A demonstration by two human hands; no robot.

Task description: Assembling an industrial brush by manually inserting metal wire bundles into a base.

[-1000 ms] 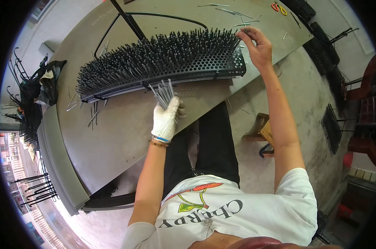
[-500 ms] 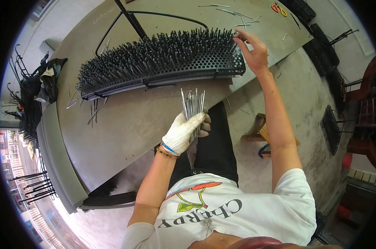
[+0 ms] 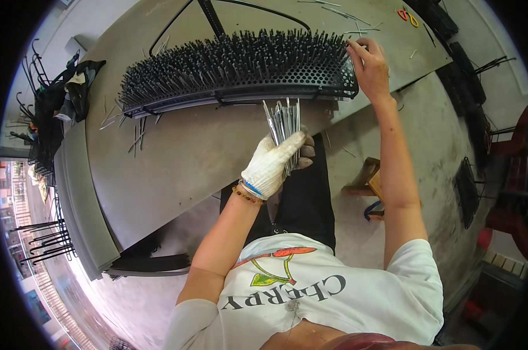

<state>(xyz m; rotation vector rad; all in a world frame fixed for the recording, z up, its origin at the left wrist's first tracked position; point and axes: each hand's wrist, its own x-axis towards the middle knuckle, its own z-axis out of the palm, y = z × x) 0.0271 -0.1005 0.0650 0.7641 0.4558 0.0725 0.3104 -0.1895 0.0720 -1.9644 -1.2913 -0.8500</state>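
In my left hand (image 3: 275, 156), wearing a white knitted glove, a bundle of thin silvery metal rods (image 3: 284, 123) is gripped with its ends fanning upward. A long black perforated rack (image 3: 275, 92) lies on the table ahead, its holes densely filled with upright dark rods (image 3: 229, 64). Along its near edge and right end, some holes show bare. My right hand (image 3: 369, 63) is ungloved and pinches with thumb and forefinger at the rack's far right corner. What sits between those fingertips is too small to make out.
Loose rods (image 3: 348, 16) and orange-and-yellow-handled scissors (image 3: 408, 17) lie at the table's far right. More loose rods (image 3: 138, 137) are by the rack's left end. The table (image 3: 159, 175) ends in a slanting near edge. A wooden stool (image 3: 372, 181) stands below it, right.
The view has shifted, so the rack sits slightly higher and farther right. My left hand with the rods has risen nearer the rack. My right hand stays at the rack's right corner.
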